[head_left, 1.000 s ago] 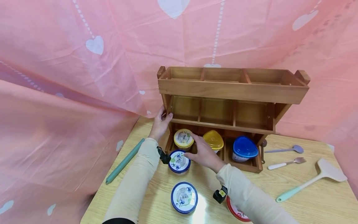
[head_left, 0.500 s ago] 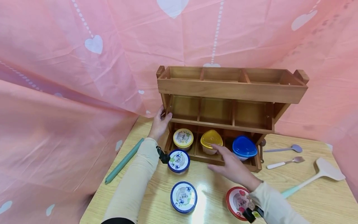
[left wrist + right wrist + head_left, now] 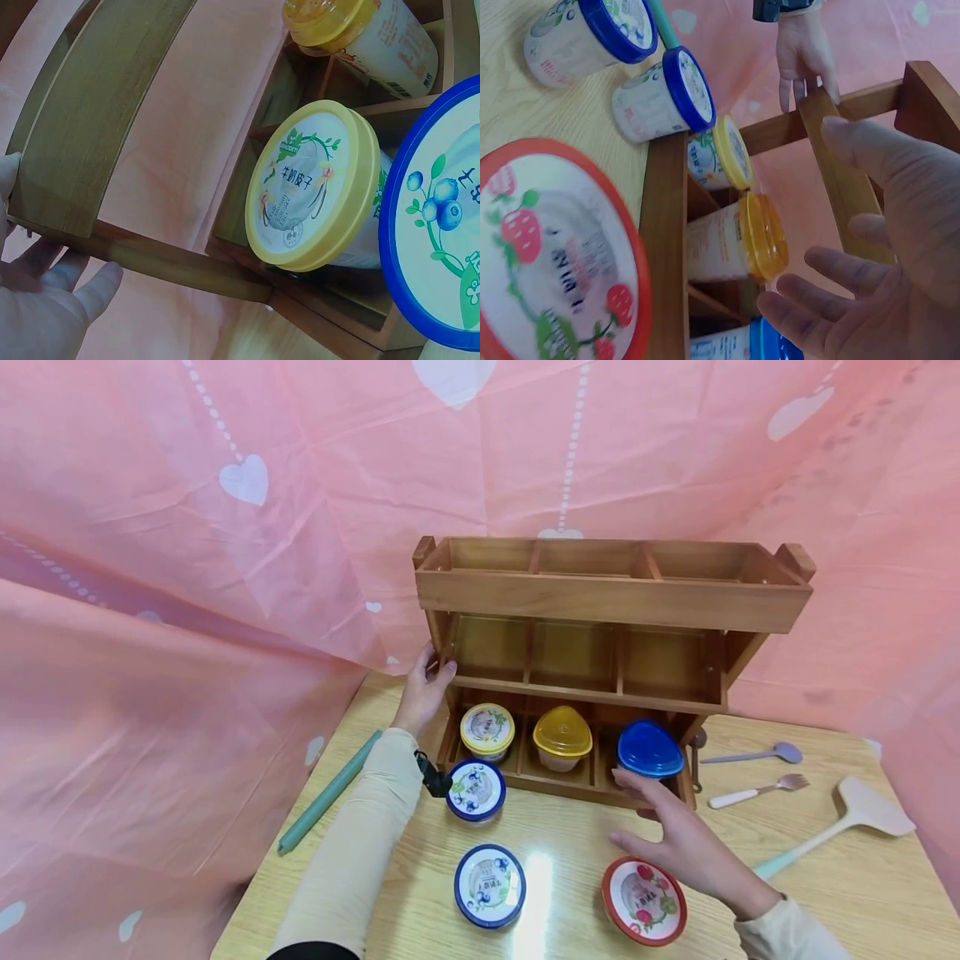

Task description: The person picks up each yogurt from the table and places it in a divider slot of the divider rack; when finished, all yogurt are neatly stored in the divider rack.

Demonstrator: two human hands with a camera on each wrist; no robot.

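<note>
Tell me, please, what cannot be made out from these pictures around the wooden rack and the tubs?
- Blue-lidded tub in the rack: its label, head view, hidden by the rack's front rail and the right hand.
- Spoon beside the rack, head view: mostly hidden by the rack's side.
- Left hand, left wrist view: cut off by the frame edge.
- Red-lidded tub print, right wrist view: blurred.

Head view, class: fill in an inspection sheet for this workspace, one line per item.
Surface: light wooden table.
Job's things: red-lidded tub on the table; wooden rack with yellow-lidded tub, yellow container and blue container on its bottom tier.
Clutter: two blue-lidded tubs, spatula, fork, spoon, green stick.
Grippers: left hand holds the rack's side; right hand open beside the red-lidded tub.
Cables: nothing seen.
Surroundings: pink heart-print sheeting.
</note>
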